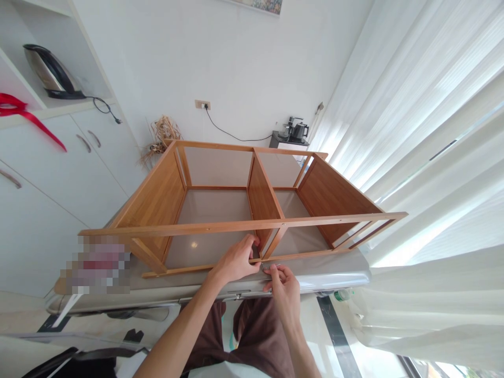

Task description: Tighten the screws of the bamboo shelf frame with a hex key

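Observation:
A wooden shelf frame (189, 228) lies on its side across a table with a grey top. Its middle shelf panel (264, 181) stands between the two long sides. My left hand (236, 261) is closed around the near lower rail (255, 260), with its fingers at the end of the middle panel. Just to the right, my right hand (284, 286) pinches a small thin metal piece (269, 268) against the outside of that rail. The piece is too small to tell whether it is a screw or a hex key.
Table edge (326, 278) runs close before my legs. White cabinets (47, 157) with an electric kettle (49, 73) stand left, white curtains (425, 131) right. Dried stalks (163, 134) and a small stand (281, 140) with a black kettle are behind the frame. A blurred-out item (98, 265) lies at the table's left.

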`<state>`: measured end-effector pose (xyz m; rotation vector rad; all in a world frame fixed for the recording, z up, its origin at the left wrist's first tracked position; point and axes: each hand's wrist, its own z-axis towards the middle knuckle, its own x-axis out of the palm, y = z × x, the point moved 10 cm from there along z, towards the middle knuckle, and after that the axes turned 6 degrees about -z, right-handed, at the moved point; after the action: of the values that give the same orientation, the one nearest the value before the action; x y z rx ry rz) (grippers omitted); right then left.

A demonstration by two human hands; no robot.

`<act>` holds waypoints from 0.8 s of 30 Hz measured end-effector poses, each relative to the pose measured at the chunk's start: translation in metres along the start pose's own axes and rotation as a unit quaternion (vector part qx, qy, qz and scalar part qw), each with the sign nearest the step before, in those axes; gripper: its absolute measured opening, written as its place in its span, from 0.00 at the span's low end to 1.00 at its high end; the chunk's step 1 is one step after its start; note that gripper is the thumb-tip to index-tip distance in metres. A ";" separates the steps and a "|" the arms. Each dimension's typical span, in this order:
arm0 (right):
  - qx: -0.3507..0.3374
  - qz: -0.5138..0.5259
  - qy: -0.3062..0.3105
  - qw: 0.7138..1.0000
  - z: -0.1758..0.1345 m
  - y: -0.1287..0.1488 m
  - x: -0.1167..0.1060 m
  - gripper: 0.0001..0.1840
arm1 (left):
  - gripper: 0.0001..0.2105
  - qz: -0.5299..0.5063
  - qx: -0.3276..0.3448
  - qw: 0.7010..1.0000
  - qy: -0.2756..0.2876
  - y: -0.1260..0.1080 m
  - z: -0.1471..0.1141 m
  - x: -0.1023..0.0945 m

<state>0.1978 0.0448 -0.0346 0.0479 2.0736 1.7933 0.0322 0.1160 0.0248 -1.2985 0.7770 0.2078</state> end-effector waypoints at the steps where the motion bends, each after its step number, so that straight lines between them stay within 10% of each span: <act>1: -0.010 -0.006 -0.006 1.000 -0.001 0.004 -0.001 0.26 | 0.20 0.000 0.000 1.000 -0.001 0.000 0.000 0.000; 24: -0.205 -0.297 -0.057 0.931 -0.018 0.032 0.005 0.22 | 0.21 -0.006 0.017 1.000 -0.003 -0.002 -0.001 -0.001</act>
<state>0.1805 0.0345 -0.0034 -0.5210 1.3837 1.7261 0.0320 0.1147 0.0265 -1.2701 0.7645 0.1882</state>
